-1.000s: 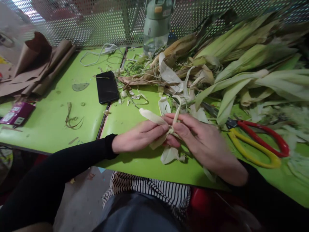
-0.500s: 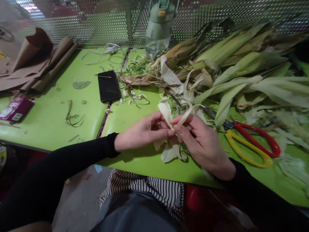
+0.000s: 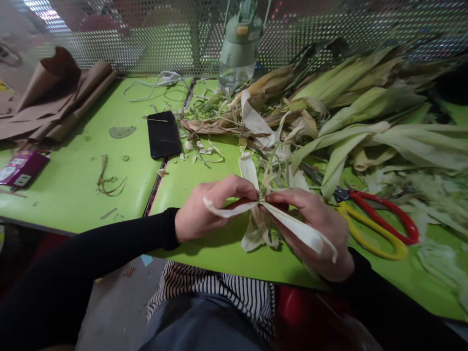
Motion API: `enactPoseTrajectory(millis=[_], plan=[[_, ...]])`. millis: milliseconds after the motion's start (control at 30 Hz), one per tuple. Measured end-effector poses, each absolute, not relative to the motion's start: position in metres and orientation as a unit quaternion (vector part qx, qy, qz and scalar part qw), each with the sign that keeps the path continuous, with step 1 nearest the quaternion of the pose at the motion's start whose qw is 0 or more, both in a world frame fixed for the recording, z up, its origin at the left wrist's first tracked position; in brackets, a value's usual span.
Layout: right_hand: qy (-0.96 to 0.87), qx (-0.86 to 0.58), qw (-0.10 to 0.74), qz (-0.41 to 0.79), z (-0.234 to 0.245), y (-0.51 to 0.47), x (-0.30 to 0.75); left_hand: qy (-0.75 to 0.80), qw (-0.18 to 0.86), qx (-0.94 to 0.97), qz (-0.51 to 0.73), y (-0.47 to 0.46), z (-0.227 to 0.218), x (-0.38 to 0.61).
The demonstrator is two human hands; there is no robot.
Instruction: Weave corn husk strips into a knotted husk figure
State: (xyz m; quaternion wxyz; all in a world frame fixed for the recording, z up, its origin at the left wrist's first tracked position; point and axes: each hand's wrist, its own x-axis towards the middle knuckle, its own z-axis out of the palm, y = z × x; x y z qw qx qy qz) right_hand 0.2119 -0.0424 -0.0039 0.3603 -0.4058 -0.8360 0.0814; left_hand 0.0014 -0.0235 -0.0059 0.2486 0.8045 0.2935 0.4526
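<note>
Between my two hands is a small bunch of pale corn husk strips (image 3: 292, 223), gathered at a knot-like middle with ends fanning out several ways. My left hand (image 3: 215, 207) pinches it from the left, thumb and finger closed at the middle. From the right, my right hand (image 3: 316, 229) is closed on the same bunch, its fingertips near the knot. One strip curls over the left fingers and a broader one lies across the right hand. Just right of my right hand lie scissors (image 3: 380, 219) with one red and one yellow handle.
Corn husks (image 3: 365, 97) are heaped at the back right, with shreds around them. A green water bottle (image 3: 239, 48) stands by the mesh screen (image 3: 146, 39). Left lie a phone (image 3: 164, 135), a white cable (image 3: 153, 87), brown paper (image 3: 69, 97) and a purple box (image 3: 24, 168).
The bunch has turned in my hands: strips that stood upward now spread left and right toward me, and the knotted middle shows. My fingers have shifted to either side of it.
</note>
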Motion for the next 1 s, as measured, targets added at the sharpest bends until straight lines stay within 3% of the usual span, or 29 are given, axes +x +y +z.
enactPoseTrajectory(millis=[133, 300, 433, 867, 933, 1000], plan=[[-0.829, -0.404, 0.385, 0.044, -0.003, -0.042, 0.209, 0.322, 0.33, 0.775, 0.431, -0.024, -0.007, 0.005], [-0.766, -0.475, 0.365, 0.235, 0.0, -0.04, 0.205, 0.327, 0.618, 0.603, 0.384, -0.023, -0.003, 0.01], [-0.709, -0.474, 0.383, 0.355, 0.001, -0.039, 0.205, 0.334, 0.73, 0.494, 0.335, -0.017, -0.002, 0.009], [-0.697, -0.462, 0.398, 0.378, 0.002, -0.032, 0.206, 0.312, 0.787, 0.43, 0.315, -0.01, 0.002, 0.009], [-0.74, -0.472, 0.377, 0.297, 0.001, -0.028, 0.21, 0.318, 0.785, 0.429, 0.314, -0.007, 0.002, 0.007], [-0.792, -0.469, 0.371, 0.12, 0.0, -0.023, 0.215, 0.332, 0.777, 0.409, 0.343, -0.002, 0.002, 0.006]])
